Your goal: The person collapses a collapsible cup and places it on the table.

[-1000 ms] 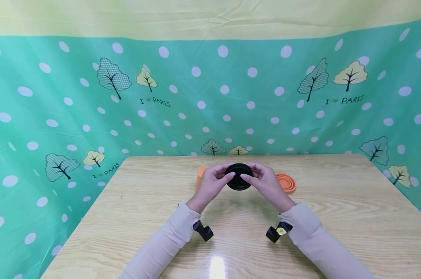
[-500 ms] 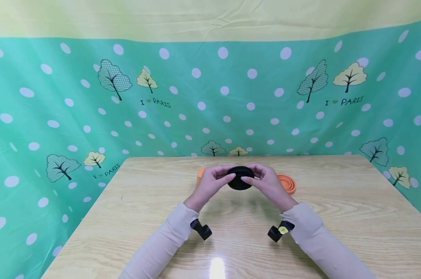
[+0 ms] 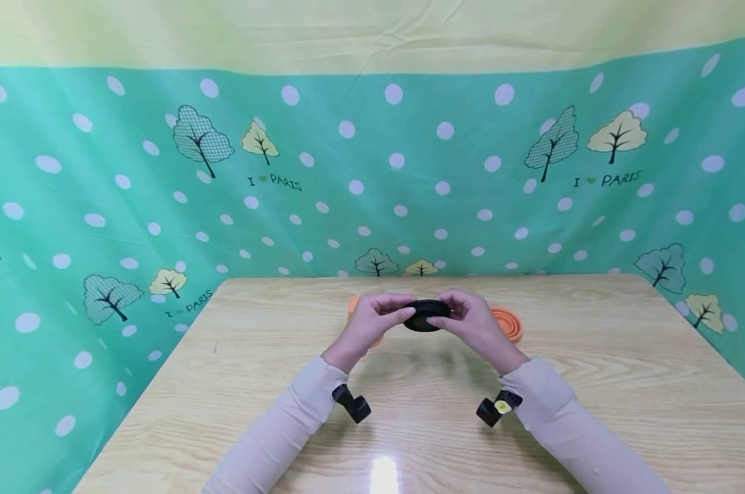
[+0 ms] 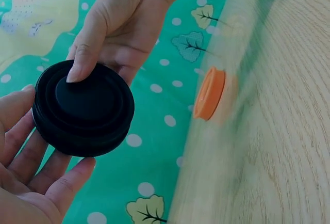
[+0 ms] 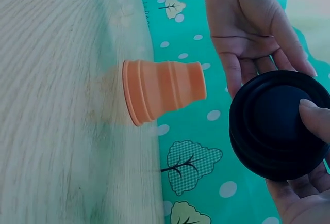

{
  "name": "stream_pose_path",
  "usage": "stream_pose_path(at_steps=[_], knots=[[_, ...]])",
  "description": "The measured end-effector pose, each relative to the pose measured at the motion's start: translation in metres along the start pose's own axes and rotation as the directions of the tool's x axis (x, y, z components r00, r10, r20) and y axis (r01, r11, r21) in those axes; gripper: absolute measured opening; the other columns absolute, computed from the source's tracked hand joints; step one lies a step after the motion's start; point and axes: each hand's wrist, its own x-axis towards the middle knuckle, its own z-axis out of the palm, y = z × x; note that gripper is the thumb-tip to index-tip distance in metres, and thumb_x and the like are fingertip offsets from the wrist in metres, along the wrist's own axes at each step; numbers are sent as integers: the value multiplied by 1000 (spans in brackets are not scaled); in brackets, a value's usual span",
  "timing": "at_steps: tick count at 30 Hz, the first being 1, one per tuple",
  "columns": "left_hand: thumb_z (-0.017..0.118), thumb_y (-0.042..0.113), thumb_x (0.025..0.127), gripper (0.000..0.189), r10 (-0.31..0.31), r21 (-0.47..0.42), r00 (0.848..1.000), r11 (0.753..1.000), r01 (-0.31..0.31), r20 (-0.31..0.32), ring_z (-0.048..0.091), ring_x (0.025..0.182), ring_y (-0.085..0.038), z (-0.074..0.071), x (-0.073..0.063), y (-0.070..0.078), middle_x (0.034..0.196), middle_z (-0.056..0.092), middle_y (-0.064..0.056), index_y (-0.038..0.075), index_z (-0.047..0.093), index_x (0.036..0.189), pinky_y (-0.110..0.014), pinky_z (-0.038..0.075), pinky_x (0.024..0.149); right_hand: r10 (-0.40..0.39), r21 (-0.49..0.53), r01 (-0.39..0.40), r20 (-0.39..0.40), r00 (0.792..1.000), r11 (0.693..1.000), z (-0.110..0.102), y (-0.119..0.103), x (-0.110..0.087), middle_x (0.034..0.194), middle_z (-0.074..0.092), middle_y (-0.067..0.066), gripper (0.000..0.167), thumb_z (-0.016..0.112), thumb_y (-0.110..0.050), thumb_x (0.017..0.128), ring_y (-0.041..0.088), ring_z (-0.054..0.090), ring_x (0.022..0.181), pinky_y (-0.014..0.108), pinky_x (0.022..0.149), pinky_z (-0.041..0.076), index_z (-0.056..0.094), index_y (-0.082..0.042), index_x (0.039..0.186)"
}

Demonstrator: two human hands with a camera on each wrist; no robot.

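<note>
Black and round, a ridged disc [image 3: 423, 324] is held up clear of the table [image 3: 255, 357], near the middle, its face showing stepped rings around a flat centre. Both hands pinch it: the left hand [image 3: 374, 321] grips its left edge, and the right hand [image 3: 472, 325] grips the right — thumb laid on the face, fingers beneath and behind. In the head view the disc is tilted so that its face shows only as a narrow oval. On the far part of the table, an orange cup [image 5: 162, 87] stands with its wide rim down and its stepped sides narrowing upward; the left hand hides much of it in the head view. To the right of the right hand lies a low orange piece [image 3: 507, 324] with concentric rings, flat on the wood. Pale sleeves [image 3: 286, 425] cover both forearms, and behind the table hangs a green cloth [image 3: 372, 216] — white dots, trees and lettering printed on it.
</note>
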Motion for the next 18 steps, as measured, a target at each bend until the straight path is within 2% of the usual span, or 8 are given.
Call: stream_pose_path(at_steps=[11, 15, 18], knots=[[71, 9, 85, 27, -27, 9, 1000, 1000, 27, -9, 66, 85, -12, -1, -1, -1, 100, 70, -11, -5, 67, 107, -28, 53, 82, -25, -8, 25, 16, 1000, 1000, 3, 4, 0, 101, 63, 17, 24, 73, -5, 81, 20, 65, 89, 22, 72, 54, 64, 2, 101], [71, 10, 85, 26, -44, 31, 999, 999, 44, -12, 66, 86, -11, -1, -1, 0, 102, 70, -11, -4, 68, 107, -27, 52, 82, -19, -1, 19, 25, 1000, 1000, 3, 3, 0, 105, 63, 17, 27, 74, -8, 81, 22, 64, 95, 22, 77, 53, 63, 2, 105], [72, 12, 84, 25, -45, 59, 999, 997, 45, -4, 66, 88, -13, -2, -2, 1, 103, 69, -10, -1, 69, 106, -29, 53, 81, -15, -6, 15, 57, 998, 1000, 0, 3, 0, 111, 62, 16, 35, 74, -12, 82, 24, 61, 104, 26, 87, 51, 61, 1, 113]])
